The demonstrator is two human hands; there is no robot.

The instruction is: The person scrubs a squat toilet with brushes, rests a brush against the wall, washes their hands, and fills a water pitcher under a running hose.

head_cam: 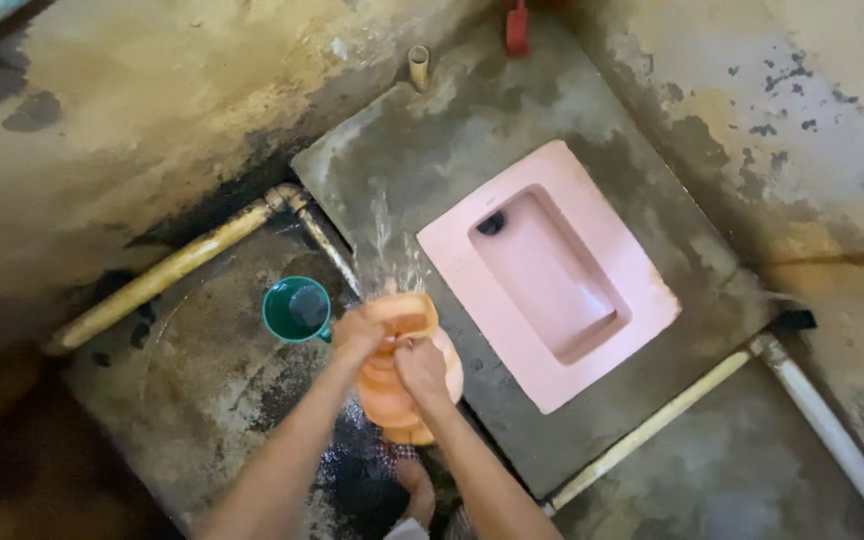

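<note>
Both my hands hold a stack of orange plastic plates (404,385) over the wet concrete floor. My left hand (356,335) grips the left rim of the top plate. My right hand (422,367) presses on the plates from above, fingers closed on them. Water splashes off the top plate toward the raised slab. A green mug (297,309) stands on the floor just left of my left hand. My foot shows below the plates.
A pink squat toilet pan (548,272) is set in a raised concrete slab (422,150) to the right. Yellowish pipes (167,272) run along the floor at left, and another pipe (652,425) at lower right. Stained walls close in on both sides.
</note>
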